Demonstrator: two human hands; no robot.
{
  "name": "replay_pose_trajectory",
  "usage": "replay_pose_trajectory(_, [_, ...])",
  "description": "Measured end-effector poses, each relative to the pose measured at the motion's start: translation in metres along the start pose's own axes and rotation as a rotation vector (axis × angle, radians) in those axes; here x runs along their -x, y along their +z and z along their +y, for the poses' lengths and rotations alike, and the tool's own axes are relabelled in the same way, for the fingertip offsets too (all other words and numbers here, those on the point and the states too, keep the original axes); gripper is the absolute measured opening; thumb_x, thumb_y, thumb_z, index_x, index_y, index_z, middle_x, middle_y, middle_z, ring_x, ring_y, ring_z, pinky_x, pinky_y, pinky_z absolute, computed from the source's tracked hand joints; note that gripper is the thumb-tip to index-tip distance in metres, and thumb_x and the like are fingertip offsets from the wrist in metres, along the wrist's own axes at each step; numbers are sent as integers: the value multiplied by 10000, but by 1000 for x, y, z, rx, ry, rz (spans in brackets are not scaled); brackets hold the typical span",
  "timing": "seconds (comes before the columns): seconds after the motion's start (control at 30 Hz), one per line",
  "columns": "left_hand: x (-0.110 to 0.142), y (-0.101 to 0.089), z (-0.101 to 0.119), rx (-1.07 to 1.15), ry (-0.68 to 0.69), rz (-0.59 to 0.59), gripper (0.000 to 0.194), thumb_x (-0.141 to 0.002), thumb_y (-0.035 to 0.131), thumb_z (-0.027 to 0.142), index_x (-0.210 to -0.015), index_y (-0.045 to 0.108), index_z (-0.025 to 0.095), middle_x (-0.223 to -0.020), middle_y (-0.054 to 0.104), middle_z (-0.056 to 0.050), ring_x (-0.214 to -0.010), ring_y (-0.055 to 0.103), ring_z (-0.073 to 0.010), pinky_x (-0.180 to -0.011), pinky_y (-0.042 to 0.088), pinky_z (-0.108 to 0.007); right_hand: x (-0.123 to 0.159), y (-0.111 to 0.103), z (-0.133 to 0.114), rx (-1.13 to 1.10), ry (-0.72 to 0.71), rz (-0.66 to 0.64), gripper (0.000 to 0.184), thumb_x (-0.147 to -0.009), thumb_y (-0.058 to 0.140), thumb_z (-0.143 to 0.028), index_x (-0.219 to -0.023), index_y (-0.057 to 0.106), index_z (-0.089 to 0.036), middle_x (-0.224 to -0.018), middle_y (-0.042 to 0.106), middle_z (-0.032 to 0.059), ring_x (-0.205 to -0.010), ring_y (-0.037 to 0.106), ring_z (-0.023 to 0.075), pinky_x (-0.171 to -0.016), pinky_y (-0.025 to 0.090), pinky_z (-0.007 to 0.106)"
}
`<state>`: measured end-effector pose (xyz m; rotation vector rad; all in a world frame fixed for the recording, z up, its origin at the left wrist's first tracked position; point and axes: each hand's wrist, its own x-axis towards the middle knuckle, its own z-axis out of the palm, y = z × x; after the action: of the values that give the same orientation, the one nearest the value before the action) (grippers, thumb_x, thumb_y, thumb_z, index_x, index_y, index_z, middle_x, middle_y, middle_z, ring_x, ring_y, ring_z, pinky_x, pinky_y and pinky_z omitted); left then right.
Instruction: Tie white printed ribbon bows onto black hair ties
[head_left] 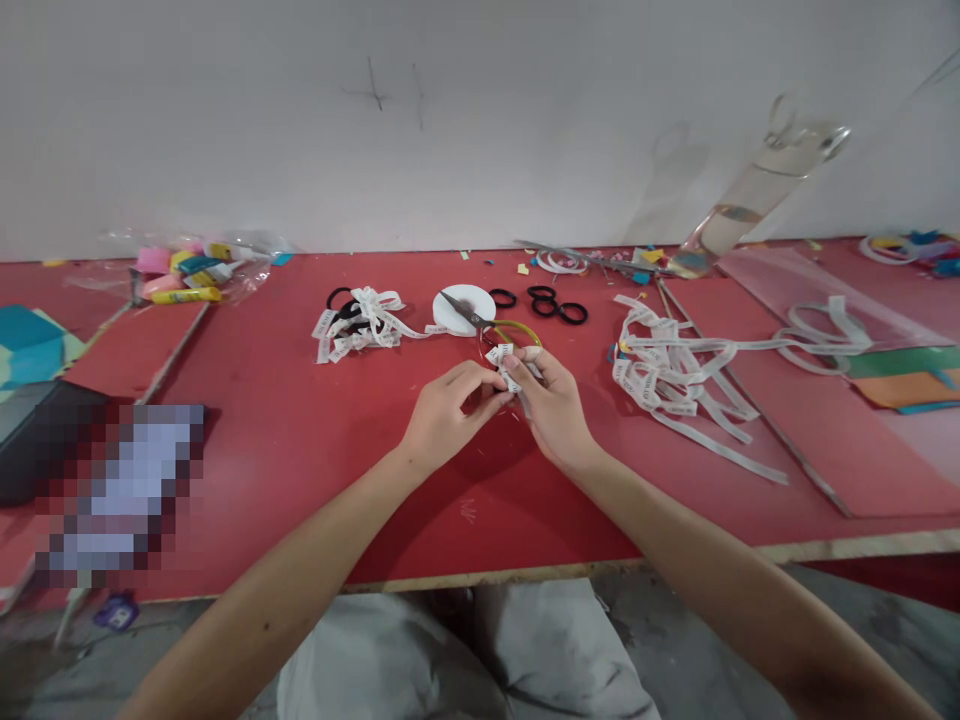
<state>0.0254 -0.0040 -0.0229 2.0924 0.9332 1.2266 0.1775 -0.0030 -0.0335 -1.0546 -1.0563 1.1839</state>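
My left hand (444, 412) and my right hand (553, 398) meet over the middle of the red table (300, 450). Both pinch a small folded piece of white printed ribbon (504, 364), fingers closed on it. Just beyond them lie scissors (466, 311) with red and yellow handles, resting across a white ribbon spool (463, 308). A bunch of cut printed ribbon (362, 322) with a black hair tie lies to the left of the spool.
Several black hair ties (556, 304) lie behind my hands. A long tangle of white ribbon (679, 375) spreads to the right, beside clear plastic sheets (810, 290) and coloured paper (904, 380). A bag of coloured items (187, 272) sits at back left.
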Motion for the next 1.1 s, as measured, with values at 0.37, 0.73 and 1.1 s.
replay_pose_trajectory(0.37, [-4,-3,3,39,-80,19,84,-873,646,273,-834,664,200,-817,681,-19,-717,591,-118,-666,462,-237,4,3,-6,-134,51,-90,248,-815,700,-461,-919,625,-249,-811,585,-24,-673,551,86,-633,524,207])
replay_pose_trajectory(0.73, [-9,-10,-1,399,-344,-65,204,-777,742,342,-779,625,175,-769,654,-9,-725,615,-125,-704,484,-259,2,2,-6,-114,79,-72,306,-743,778,-388,-986,656,-247,-820,632,-30,-674,569,80,-616,525,199])
replay_pose_trajectory(1.1, [-12,-19,-6,593,-397,-155,232,-768,757,365,-789,625,176,-803,653,-16,-771,636,-130,-748,507,-276,1,2,-15,-162,143,-117,353,-673,835,-384,-939,663,-229,-769,615,-35,-623,554,68,-577,512,202])
